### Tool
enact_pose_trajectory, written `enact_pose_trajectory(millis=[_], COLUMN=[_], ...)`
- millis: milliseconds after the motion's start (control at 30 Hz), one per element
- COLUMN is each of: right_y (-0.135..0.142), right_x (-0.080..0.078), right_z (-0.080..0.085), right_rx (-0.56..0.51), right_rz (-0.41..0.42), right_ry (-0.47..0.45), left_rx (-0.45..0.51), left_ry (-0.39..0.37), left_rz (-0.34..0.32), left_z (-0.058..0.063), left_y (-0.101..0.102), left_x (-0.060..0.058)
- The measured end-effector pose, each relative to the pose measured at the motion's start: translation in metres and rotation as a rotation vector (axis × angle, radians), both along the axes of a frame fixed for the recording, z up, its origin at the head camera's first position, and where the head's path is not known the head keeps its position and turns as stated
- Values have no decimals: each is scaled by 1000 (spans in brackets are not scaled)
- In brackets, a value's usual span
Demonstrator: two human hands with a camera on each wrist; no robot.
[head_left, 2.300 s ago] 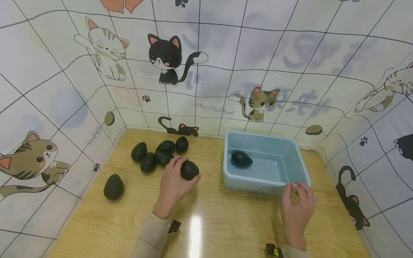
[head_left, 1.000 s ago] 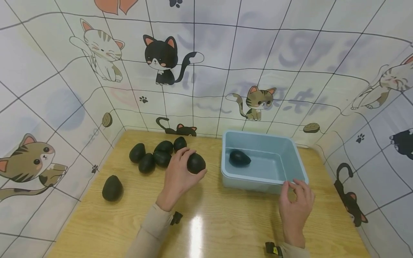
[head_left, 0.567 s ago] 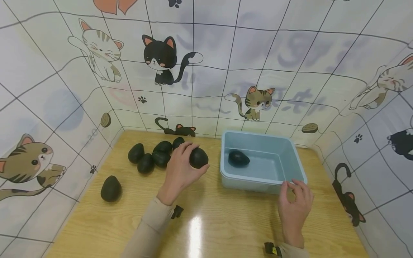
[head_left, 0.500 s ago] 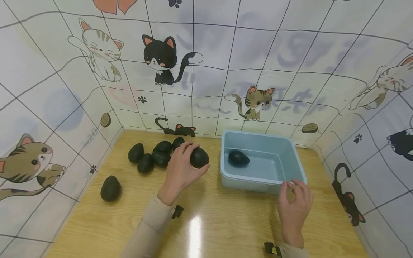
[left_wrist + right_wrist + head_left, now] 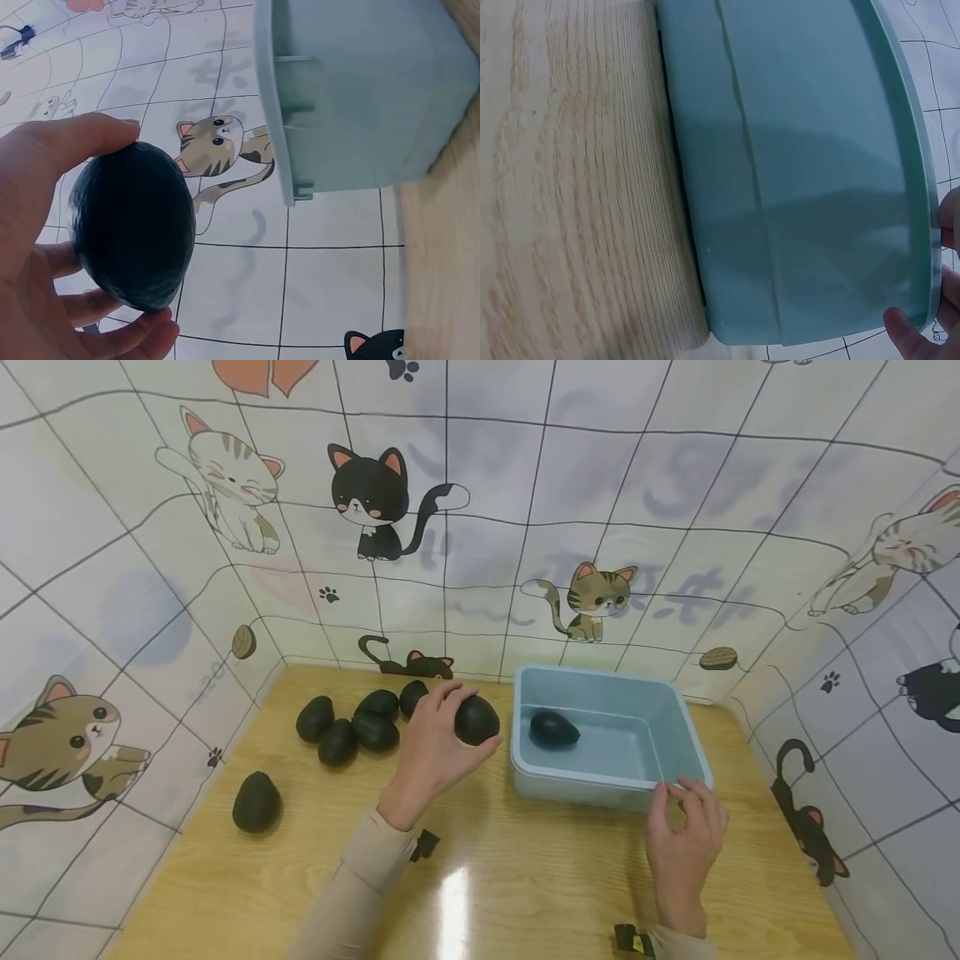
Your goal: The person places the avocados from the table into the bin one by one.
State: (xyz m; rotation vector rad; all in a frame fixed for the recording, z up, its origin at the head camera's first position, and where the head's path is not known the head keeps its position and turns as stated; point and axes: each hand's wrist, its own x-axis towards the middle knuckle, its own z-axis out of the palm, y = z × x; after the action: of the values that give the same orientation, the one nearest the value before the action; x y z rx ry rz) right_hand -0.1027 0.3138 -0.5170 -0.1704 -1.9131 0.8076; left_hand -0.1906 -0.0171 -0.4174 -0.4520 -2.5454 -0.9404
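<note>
My left hand (image 5: 435,752) holds a dark green avocado (image 5: 477,720) between thumb and fingers, raised over the table just left of the light blue bin (image 5: 585,781). In the left wrist view, thumb and fingers span the avocado (image 5: 135,225), with the bin (image 5: 360,97) to the right. My right hand (image 5: 686,843) pinches the bin's front rim near its right corner. From the right wrist, the thumb lies on the outer wall of the bin (image 5: 810,165) and the fingers reach over the rim. One avocado (image 5: 553,728) lies inside the bin at the left.
Several avocados (image 5: 337,743) sit clustered at the back left of the wooden table (image 5: 525,885). Another avocado (image 5: 257,802) stands apart, nearer the left edge. A cat-patterned sheet (image 5: 480,510) rises behind the table and along both sides.
My left hand has carried the avocado right and slightly back, away from the cluster and closer to the bin. The right hand keeps its place on the rim.
</note>
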Motion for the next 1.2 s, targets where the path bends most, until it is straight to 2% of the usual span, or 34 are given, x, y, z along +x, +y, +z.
enact_pose_trajectory(millis=[100,333,733,1200], right_y=[-1,0,-1,0], right_x=[0,-1,-1,0], right_z=[0,-3,0,2], right_rx=[0,0,-1,2], right_rz=[-4,-19,-14,4], right_ry=[-13,-25,-9,0], left_rx=[17,71,74,51], left_ry=[-7,-11,-33,-52], left_rz=[-2,-56,-71,-90], left_z=[4,14,19,11], left_y=[2,10,23,33], left_x=[-2,-9,-16,-24])
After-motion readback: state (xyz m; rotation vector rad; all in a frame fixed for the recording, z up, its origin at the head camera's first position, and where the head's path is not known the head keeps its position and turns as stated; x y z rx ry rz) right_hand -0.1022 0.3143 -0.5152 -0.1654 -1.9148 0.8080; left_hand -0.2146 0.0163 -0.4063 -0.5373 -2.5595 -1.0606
